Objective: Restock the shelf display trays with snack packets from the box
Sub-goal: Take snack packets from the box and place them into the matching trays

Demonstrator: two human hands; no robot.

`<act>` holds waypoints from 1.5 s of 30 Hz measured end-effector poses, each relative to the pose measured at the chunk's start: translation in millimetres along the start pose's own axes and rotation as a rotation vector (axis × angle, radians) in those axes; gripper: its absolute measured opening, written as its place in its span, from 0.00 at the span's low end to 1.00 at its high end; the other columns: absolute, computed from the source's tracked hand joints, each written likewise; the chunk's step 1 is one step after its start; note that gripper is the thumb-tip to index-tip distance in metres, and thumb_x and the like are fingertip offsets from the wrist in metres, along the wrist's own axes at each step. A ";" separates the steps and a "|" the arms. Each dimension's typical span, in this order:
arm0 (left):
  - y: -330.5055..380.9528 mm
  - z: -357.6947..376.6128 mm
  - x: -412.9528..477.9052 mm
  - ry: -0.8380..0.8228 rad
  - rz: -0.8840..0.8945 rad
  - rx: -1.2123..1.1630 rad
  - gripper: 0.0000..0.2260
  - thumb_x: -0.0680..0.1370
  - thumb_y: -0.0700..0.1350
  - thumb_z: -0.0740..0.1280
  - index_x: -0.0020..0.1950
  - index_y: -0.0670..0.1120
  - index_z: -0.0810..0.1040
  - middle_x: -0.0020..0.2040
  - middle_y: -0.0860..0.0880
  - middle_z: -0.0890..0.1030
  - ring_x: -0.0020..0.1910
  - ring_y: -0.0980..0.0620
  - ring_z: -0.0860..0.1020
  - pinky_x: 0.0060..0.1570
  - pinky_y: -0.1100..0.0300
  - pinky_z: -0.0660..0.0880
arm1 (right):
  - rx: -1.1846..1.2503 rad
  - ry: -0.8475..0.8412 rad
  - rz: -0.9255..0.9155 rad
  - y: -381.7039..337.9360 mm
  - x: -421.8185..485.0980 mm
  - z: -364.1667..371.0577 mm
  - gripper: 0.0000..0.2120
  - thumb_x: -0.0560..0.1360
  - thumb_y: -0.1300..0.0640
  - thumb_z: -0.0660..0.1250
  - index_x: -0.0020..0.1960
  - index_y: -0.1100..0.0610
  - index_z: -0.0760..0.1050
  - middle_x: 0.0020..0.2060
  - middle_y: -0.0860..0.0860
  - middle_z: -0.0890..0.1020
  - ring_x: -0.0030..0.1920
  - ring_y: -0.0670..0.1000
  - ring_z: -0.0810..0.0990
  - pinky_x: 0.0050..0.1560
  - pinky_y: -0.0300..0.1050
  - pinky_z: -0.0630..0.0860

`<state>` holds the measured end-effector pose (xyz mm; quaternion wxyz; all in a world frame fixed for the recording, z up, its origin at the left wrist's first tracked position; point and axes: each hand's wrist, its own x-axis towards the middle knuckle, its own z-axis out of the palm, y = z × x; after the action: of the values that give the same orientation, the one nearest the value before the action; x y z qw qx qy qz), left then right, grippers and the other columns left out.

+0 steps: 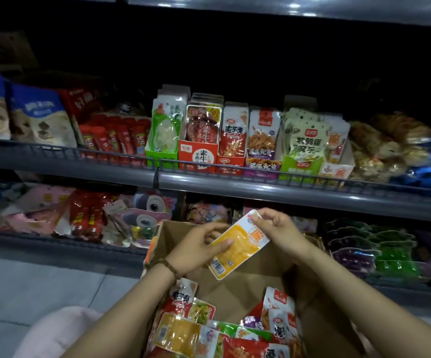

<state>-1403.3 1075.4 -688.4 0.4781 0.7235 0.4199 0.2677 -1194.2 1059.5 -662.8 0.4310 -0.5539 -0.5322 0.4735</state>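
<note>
A yellow snack packet [235, 250] is held tilted above the open box [237, 293]. The left hand [196, 250] grips its lower half at eight o'clock, thumb across the front. The right hand [280, 232] pinches its top corner at one o'clock, fingers curled. More loose packets [183, 334] lie in the box below.

The likely destination, a white-and-orange display tray [334, 173] at two o'clock from the packet, already looks crowded. Forcing another in could tip its stock over the wire rail [261, 167]. The glossy film may slip once one hand lets go, dropping the packet back into the box. In this dim light it could also go into the neighbouring green tray [299, 166] by mistake.
</note>
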 end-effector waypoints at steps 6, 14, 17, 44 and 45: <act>34.2 25.4 26.8 0.049 0.228 0.358 0.38 0.70 0.62 0.70 0.74 0.55 0.57 0.69 0.56 0.66 0.67 0.60 0.66 0.65 0.61 0.66 | 0.195 0.109 0.127 -31.6 -2.2 -25.3 0.09 0.78 0.54 0.63 0.45 0.58 0.77 0.34 0.51 0.83 0.33 0.47 0.81 0.33 0.37 0.77; 91.9 50.9 57.9 -0.250 -0.126 -0.293 0.18 0.82 0.52 0.52 0.61 0.44 0.75 0.52 0.48 0.83 0.45 0.58 0.83 0.48 0.65 0.78 | 0.144 0.072 0.022 -55.4 -1.1 -77.9 0.18 0.77 0.54 0.64 0.65 0.47 0.67 0.52 0.53 0.83 0.51 0.50 0.82 0.55 0.46 0.78; 106.3 59.6 70.8 -0.273 -0.060 -0.272 0.15 0.81 0.53 0.56 0.54 0.47 0.79 0.46 0.51 0.85 0.46 0.56 0.83 0.46 0.66 0.78 | 0.095 0.019 -0.057 -68.1 -2.1 -99.6 0.18 0.76 0.62 0.65 0.64 0.51 0.71 0.48 0.53 0.82 0.42 0.46 0.83 0.43 0.40 0.80; 133.0 99.6 235.9 0.053 0.412 1.139 0.32 0.70 0.71 0.39 0.73 0.67 0.45 0.73 0.46 0.26 0.68 0.41 0.22 0.62 0.42 0.22 | -0.857 0.320 -0.250 -95.7 141.6 -263.0 0.25 0.73 0.65 0.68 0.68 0.54 0.68 0.64 0.54 0.74 0.64 0.54 0.73 0.57 0.43 0.71; 133.7 99.9 235.4 0.048 0.400 1.153 0.31 0.70 0.71 0.40 0.73 0.67 0.46 0.73 0.46 0.26 0.68 0.40 0.23 0.64 0.41 0.24 | -0.923 0.317 -0.241 -88.4 143.8 -261.2 0.26 0.73 0.65 0.68 0.68 0.53 0.68 0.65 0.54 0.74 0.65 0.54 0.72 0.57 0.43 0.71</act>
<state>-1158.8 1206.6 -609.0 -0.0596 0.9243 0.3639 0.0981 -955.5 1215.4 -538.4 0.2682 -0.6865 -0.6743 0.0457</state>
